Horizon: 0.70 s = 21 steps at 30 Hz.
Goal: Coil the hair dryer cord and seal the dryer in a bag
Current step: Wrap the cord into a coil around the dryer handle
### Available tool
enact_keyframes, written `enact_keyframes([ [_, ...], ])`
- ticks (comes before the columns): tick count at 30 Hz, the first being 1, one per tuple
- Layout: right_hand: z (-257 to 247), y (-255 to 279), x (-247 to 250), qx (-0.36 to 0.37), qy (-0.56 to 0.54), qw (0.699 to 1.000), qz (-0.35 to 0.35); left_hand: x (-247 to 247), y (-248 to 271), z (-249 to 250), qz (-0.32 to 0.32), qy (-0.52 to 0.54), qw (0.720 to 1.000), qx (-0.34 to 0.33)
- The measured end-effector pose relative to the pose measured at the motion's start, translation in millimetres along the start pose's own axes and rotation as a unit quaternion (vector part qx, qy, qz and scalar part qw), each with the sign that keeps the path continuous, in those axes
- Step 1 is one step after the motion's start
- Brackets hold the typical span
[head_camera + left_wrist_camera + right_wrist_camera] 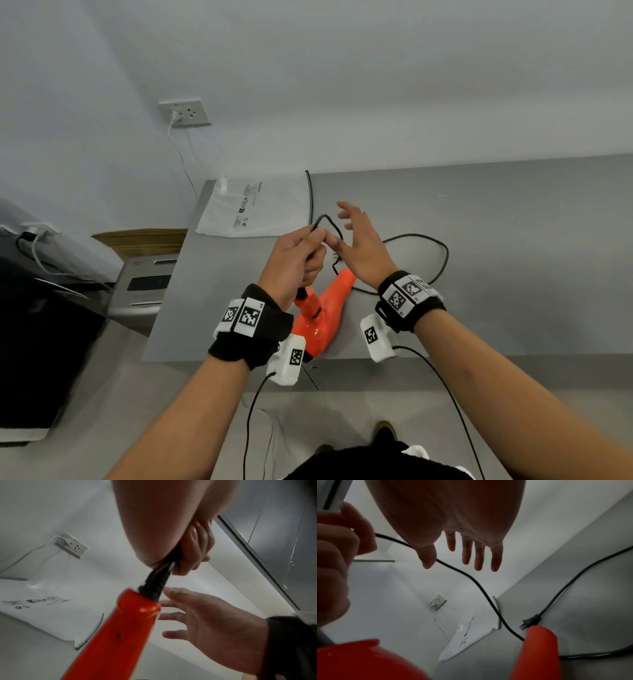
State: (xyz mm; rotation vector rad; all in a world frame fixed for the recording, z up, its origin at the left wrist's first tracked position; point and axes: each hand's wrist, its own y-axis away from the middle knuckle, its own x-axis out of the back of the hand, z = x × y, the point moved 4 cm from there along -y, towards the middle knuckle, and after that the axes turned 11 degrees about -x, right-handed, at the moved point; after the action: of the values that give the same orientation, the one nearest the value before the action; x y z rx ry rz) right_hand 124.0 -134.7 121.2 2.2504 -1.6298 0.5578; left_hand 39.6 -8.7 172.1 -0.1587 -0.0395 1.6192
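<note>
- Left hand is gripping the black cord above the orange hair dryer.
- Right hand is hovering, fingers spread.
- Bag is lying on the bench.

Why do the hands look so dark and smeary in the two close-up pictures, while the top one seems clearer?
Right wrist view: the right hand is backlit by the pale wall, so it reads as a dark shape. Left wrist view: the dryer and cord are streaked by motion blur, very near the lens. Head view: even light, soft shadows, but the wide lens bends the table edge.
</note>
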Motion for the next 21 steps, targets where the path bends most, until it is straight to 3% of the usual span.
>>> enact_keyframes([
  [3, -10.3, -4.7, -8.2, -0.007, -0.008, 0.998, -0.063, -3.1, -1.7, 1.4, -0.01, 0.009, 1.0, -0.004],
  [6, -10.4, -5.7, 1.9, -0.027, -0.03, 0.999, -0.033, 4.6, -2.1, -0.3, 0.027, 0.031, 0.999, -0.003],
  [8, -0.5, -3.6, 7.2, -0.017, 0.032, 0.999, -0.006, 10.7, -1.8, -2.0, 0.059, 0.054, 0.997, -0.006],
  [10, 10.3, 4.9, 3.3, 0.005, 0.129, 0.991, -0.022, 15.9, -2.0, -2.4, 0.096, 0.075, 0.992, -0.02],
  [14, 27.4, 37.5, -10.5, 0.033, 0.245, 0.965, -0.082, 22.7, -4.4, 1.1, 0.153, 0.114, 0.98, -0.049],
  [19, 42.5, 76.8, -13.7, 0.088, 0.417, 0.894, -0.135, 26.6, -13.4, -3.2, 0.162, 0.138, 0.974, -0.074],
  [21, 42.8, 86.0, -7.8, 0.116, 0.438, 0.882, -0.129, 27.3, -17.1, -7.3, 0.164, 0.113, 0.977, -0.075],
])
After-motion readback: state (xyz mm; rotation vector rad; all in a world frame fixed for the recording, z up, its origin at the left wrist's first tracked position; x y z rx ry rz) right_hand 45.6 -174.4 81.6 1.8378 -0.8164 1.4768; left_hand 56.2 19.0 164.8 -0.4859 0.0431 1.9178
